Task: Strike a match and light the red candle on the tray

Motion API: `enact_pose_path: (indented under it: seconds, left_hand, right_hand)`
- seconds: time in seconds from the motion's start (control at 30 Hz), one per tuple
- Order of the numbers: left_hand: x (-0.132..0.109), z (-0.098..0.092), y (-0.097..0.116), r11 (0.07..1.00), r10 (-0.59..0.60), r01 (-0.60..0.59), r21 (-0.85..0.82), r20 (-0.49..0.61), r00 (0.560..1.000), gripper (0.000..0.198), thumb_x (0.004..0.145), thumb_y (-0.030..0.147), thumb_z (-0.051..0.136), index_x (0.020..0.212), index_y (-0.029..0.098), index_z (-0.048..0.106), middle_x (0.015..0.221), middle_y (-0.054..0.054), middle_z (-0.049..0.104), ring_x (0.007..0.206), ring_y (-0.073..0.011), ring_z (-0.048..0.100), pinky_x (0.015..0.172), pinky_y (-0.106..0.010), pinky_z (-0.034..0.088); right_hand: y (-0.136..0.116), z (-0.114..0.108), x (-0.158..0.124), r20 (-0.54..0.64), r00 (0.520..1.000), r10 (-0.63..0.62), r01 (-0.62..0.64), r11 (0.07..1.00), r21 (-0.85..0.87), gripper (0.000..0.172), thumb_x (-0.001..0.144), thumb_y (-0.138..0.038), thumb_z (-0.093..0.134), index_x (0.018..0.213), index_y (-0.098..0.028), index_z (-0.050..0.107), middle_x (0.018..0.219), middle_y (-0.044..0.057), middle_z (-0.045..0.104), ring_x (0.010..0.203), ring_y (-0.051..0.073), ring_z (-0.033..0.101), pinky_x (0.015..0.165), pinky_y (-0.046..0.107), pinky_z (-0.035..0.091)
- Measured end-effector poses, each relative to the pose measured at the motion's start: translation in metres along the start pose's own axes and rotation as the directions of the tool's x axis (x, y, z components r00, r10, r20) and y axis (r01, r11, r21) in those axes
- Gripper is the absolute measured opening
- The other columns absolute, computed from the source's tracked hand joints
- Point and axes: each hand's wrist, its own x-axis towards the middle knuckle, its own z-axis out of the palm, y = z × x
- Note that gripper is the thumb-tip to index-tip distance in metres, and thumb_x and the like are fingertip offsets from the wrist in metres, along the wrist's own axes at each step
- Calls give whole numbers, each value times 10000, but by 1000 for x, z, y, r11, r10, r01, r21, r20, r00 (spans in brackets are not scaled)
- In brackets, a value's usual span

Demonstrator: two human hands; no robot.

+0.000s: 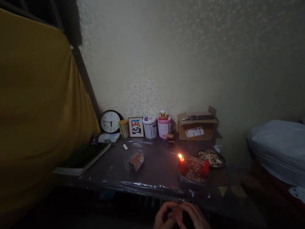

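Observation:
My left hand (162, 224) and my right hand (195, 221) meet at the table's near edge, fingers curled in. Pinched between them is a small flat brownish piece (178, 213), too dim for me to tell its kind. Just beyond my right hand, a lit red candle (182, 160) stands at the left side of a round dish (180, 173) with a speckled surface. A second red piece (206, 167) rises at that dish's right side. Behind it lies another round dish (224, 162) full of thin pale sticks (211, 157).
A small brown bundle (136, 162) sits on the dark plastic-covered table (153, 166). Along the wall stand a clock (110, 121), a yellow tub (124, 128), a framed panda picture (136, 127), two lidded tubs and a cardboard box (197, 130). A book (83, 160) lies left.

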Motion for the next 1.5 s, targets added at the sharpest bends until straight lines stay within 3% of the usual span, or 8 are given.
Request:
enact_pose_path:
  seconds: [0.4,0.7,0.9,1.1,1.27,1.37,1.5]
  left_hand:
    - [-4,1,3,999,10,-10,-52,7,1000,275,565,316,735,803,189,683,964,-79,685,952,-281,577,797,-324,424]
    - [-6,4,10,999,-1,1,-38,9,1000,238,579,242,701,811,190,682,962,-62,686,915,-256,584,768,-296,430]
    - [-2,-4,1,1000,19,-19,19,7,1000,274,568,291,719,820,185,688,966,-76,680,940,-275,570,813,-327,414]
    - [2,-8,-9,997,24,-23,-74,21,999,313,565,304,740,851,189,685,967,-71,673,921,-247,572,777,-306,415]
    - [-4,-6,0,930,-109,129,-343,76,991,308,699,300,635,998,230,612,1015,-69,654,861,-223,605,708,-328,450]
    - [-10,-4,12,888,-198,247,-388,161,967,209,777,263,543,970,214,608,938,-58,664,795,-183,618,719,-313,446]
    - [-14,-2,21,846,-230,324,-423,258,938,160,821,257,488,869,186,623,817,-43,654,716,-139,599,683,-257,427]
  right_hand:
    - [0,1,-2,39,999,13,-13,1000,3,269,774,-261,577,1042,-235,580,998,61,670,911,209,653,768,280,562]
    - [-5,-2,0,47,999,27,-28,1000,8,260,782,-261,578,1040,-236,568,992,64,662,909,212,648,765,289,560]
    - [-3,-1,-2,69,997,24,-24,1000,7,261,785,-265,582,1043,-231,571,997,61,657,923,200,639,783,278,552]
    - [-4,-3,1,47,997,61,-63,996,57,236,783,-256,583,1019,-236,579,994,55,656,924,192,638,788,262,545]
    - [-10,-9,6,49,988,147,-153,972,177,225,795,-279,576,1016,-237,576,1008,49,658,938,190,635,805,247,532]
    - [-14,-12,6,66,984,168,-179,954,240,216,801,-286,574,1012,-239,572,1009,43,656,945,182,629,813,236,522]
    - [-17,-10,2,74,984,165,-178,953,244,243,793,-306,591,1030,-259,568,1040,37,643,972,182,611,827,238,510]
